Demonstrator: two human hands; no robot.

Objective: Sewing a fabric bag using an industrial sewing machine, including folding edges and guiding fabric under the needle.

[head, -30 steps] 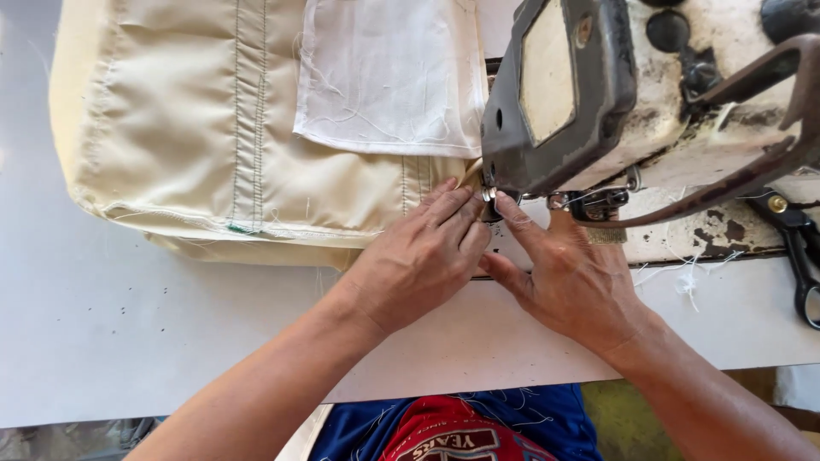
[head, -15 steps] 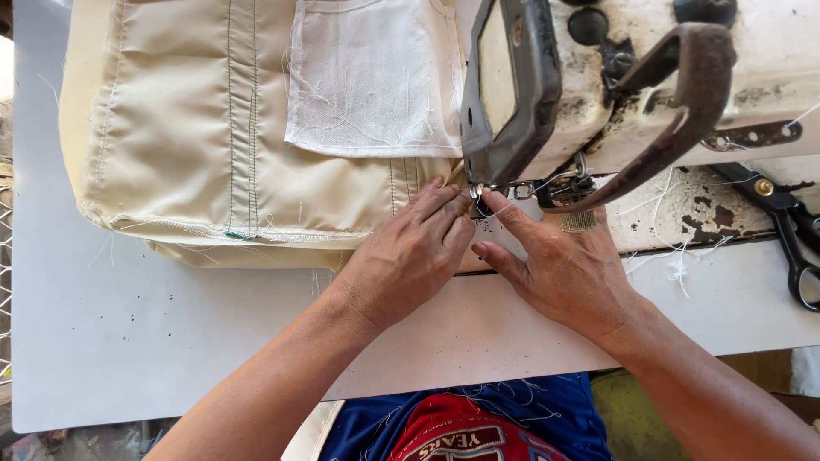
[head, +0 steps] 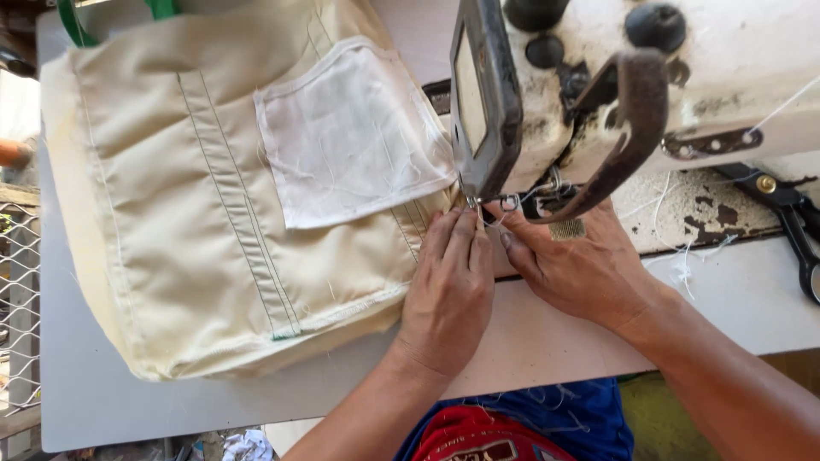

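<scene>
The cream fabric bag [head: 213,213] lies flat on the white table [head: 102,401], its right edge tucked under the head of the sewing machine [head: 598,85]. A white pocket patch [head: 350,137] sits on its upper right part, and green handles [head: 111,13] are cut off by the top of the view.

The left hand [head: 448,294] lies palm down on the bag's right edge, its fingers straight and close together, tips pressing the cloth just below the presser foot [head: 491,205]. The right hand [head: 581,269] rests beside it on the machine bed, touching it at the fingertips; its grip is loose and flat, pinching nothing that can be made out.

The needle itself is hidden behind the machine's face plate. Loose white thread [head: 675,256] trails across the worn bed, and black scissors [head: 794,222] lie at the right, partly cut off by the frame.
</scene>
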